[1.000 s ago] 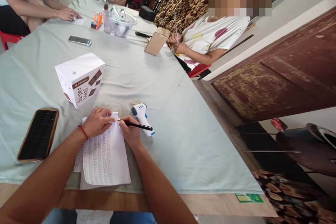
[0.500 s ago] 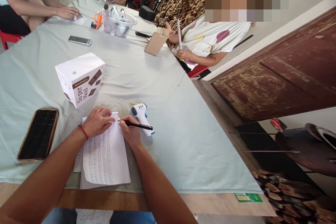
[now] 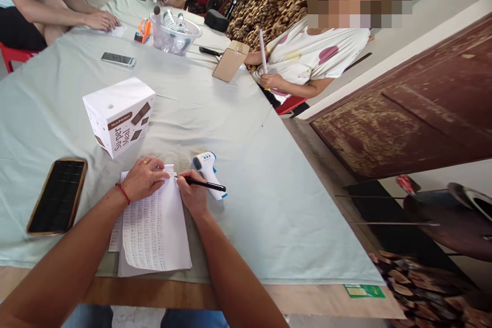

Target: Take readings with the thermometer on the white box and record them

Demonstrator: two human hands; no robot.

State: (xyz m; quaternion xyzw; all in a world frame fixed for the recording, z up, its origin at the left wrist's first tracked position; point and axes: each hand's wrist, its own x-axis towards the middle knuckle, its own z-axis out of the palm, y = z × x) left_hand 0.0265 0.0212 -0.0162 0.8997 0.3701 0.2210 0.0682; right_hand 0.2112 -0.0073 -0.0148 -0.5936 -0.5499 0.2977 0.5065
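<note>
A black pen (image 3: 207, 184) is pinched in my right hand (image 3: 192, 192), its tip at the upper right of a handwritten sheet. My left hand (image 3: 144, 179) lies with its fingers stretched across the top of the paper stack (image 3: 157, 236), pressing it to the cloth. Rows of small writing cover the sheet's left part; the right part is blank. Just right of the pen hand rests a white and blue infrared thermometer (image 3: 207, 170). Behind my left hand stands a white Super Meal box (image 3: 122, 113).
A phone in a brown case (image 3: 57, 196) lies at the left, another phone (image 3: 118, 59) farther back. A clear basin of bottles (image 3: 175, 36), an orange tape dispenser (image 3: 143, 31) and a cardboard box (image 3: 229, 61) stand beyond. Several people sit around the table; chopped firewood is piled behind.
My right hand and the pen have shifted slightly to the right. The person at the right has lowered a raised hand behind the cardboard box. My left hand stays on the paper.
</note>
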